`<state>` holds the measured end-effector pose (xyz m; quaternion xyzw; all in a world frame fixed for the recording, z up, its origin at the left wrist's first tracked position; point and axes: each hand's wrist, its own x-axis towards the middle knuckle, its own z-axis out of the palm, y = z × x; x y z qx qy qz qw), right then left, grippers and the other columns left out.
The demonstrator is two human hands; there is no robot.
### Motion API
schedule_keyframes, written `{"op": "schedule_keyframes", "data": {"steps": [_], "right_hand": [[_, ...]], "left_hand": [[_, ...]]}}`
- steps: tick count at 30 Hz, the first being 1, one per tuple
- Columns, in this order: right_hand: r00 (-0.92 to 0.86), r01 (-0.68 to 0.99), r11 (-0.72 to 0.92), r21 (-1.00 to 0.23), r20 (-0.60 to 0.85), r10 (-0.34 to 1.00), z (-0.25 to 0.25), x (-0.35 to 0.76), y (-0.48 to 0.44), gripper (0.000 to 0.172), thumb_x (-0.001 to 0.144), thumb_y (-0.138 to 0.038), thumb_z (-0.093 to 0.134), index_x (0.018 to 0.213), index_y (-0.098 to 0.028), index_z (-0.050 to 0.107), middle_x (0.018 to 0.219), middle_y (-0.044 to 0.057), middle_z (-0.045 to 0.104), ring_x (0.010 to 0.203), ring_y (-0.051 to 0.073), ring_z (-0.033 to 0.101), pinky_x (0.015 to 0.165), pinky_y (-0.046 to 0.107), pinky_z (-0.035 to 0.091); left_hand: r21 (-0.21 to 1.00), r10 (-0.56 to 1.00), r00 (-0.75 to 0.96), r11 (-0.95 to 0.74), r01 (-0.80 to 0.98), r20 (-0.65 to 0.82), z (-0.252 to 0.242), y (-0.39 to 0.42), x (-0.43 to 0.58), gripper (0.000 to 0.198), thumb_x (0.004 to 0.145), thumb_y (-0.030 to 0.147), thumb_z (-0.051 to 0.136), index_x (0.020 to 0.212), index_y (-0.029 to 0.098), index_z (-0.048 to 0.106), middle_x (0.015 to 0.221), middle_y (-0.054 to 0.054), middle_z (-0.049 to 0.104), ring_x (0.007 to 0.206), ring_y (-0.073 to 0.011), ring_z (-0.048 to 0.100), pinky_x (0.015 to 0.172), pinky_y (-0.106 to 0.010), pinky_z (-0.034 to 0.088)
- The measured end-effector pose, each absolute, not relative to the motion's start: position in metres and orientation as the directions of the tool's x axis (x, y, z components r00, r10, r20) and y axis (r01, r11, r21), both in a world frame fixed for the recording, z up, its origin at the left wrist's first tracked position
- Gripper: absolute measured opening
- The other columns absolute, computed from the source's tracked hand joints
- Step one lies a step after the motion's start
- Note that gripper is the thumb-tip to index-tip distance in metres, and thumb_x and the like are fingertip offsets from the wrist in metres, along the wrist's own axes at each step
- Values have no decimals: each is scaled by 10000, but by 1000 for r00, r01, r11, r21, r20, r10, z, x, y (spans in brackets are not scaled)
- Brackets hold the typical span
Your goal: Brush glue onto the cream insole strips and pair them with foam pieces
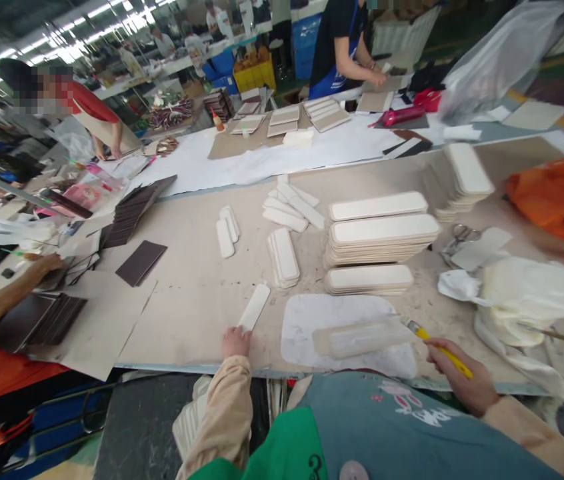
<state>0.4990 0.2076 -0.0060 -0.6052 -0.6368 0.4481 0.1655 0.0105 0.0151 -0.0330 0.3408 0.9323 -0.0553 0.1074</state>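
Observation:
My right hand (465, 379) is closed around the yellow handle of a brush (449, 357). The brush's tip is at the right end of a long, translucent-looking rounded strip (357, 339), which lies on a white sheet (302, 313) near the table's front edge. To the left, my left hand (237, 342) has its fingers over the lower end of a white round-ended strip (255, 305); its upper end points away from me. Just beyond stands a short stack of white pieces (287, 255), with larger stacks of long white pieces (382, 233) to its right.
Loose white strips (292, 205) lie mid-table. On the right are a white container (527, 293) with a stick, scissors (462, 237) and orange cloth (562, 193). A co-worker's hand (49, 263) is at dark panels on the left. Other people work across the table.

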Motion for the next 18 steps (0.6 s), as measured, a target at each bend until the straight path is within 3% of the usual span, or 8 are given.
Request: {"op": "schedule_keyframes", "data": {"steps": [3, 13, 18], "right_hand": [[-218, 621, -105, -777, -300, 929, 1, 495, 207, 427, 744, -555, 509, 969, -200, 586, 738, 48, 641, 665, 198, 612, 649, 304, 516], [-219, 599, -115, -793, -300, 928, -6, 486, 209, 421, 732, -559, 527, 965, -215, 596, 785, 35, 652, 715, 197, 630, 668, 283, 527], [-197, 609, -130, -782, -308, 931, -3, 479, 212, 426, 718, -570, 530, 953, -223, 605, 743, 33, 657, 657, 200, 628, 663, 300, 529]], "left_hand": [[-46, 658, -692, 714, 699, -297, -33, 12, 5, 317, 818, 358, 483, 1009, 164, 645, 1065, -105, 586, 978, -215, 550, 877, -308, 388], [-88, 704, -596, 615, 783, -386, -28, 14, -7, 266, 821, 265, 431, 892, 163, 667, 991, -107, 574, 880, -199, 569, 800, -304, 412], [-77, 709, -579, 604, 794, -403, -26, 13, -10, 270, 838, 259, 420, 914, 184, 668, 1013, -88, 574, 898, -180, 569, 821, -279, 409]]}}
